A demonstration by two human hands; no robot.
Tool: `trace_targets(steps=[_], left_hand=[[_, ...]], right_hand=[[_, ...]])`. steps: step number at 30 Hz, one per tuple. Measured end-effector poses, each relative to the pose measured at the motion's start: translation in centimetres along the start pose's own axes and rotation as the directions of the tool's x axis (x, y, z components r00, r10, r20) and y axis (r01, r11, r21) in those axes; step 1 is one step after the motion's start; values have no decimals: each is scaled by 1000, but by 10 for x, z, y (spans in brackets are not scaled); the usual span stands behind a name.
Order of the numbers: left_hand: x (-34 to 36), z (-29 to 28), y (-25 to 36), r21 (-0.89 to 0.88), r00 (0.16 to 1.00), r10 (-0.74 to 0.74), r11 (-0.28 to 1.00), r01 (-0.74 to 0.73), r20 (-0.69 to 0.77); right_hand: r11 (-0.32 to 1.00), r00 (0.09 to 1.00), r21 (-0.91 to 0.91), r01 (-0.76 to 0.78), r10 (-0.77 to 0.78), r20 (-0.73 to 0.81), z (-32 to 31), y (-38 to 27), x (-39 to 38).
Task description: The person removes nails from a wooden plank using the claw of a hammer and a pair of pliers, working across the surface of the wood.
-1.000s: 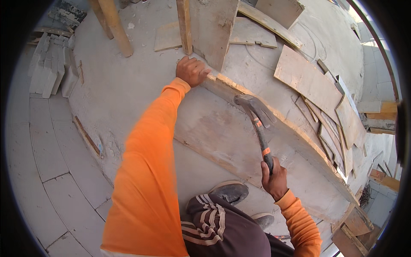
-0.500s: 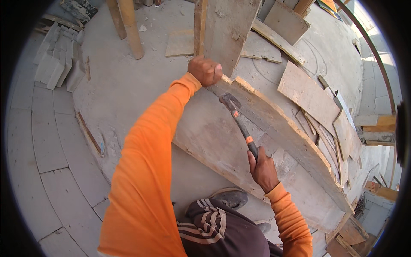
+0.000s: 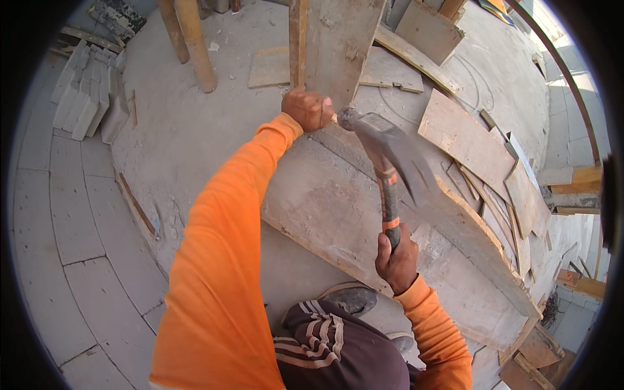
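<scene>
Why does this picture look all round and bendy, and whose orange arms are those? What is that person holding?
The picture comes from a small camera worn on a person's head, looking down. Its lens sees very wide, so straight edges curve near the rim. The orange sleeves belong to that same person. Their right hand grips the handle of a hammer, whose metal head is up near the left hand. The left hand is closed on the top edge of a large grey board that stands tilted in front of them. Around it, on the concrete floor, lie more wooden boards and planks, and a stack of pale blocks at the upper left. Below you can see the person's shoe.
</scene>
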State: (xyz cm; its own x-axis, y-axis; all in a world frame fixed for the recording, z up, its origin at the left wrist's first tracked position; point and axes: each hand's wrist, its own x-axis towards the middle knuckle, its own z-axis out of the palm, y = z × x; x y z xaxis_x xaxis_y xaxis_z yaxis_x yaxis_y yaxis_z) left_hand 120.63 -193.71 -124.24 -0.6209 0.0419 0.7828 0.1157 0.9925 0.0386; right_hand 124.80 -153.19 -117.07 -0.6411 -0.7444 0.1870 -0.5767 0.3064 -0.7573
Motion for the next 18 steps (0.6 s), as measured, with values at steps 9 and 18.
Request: trace_targets(steps=[9, 18], left_hand=[[-11, -3, 5, 28, 992, -55, 998, 53, 112], [5, -10, 10, 43, 995, -41, 998, 37, 96]], right_hand=[[966, 926, -173, -193, 238, 294, 13, 8, -5], [988, 981, -80, -133, 143, 132, 35, 18, 7]])
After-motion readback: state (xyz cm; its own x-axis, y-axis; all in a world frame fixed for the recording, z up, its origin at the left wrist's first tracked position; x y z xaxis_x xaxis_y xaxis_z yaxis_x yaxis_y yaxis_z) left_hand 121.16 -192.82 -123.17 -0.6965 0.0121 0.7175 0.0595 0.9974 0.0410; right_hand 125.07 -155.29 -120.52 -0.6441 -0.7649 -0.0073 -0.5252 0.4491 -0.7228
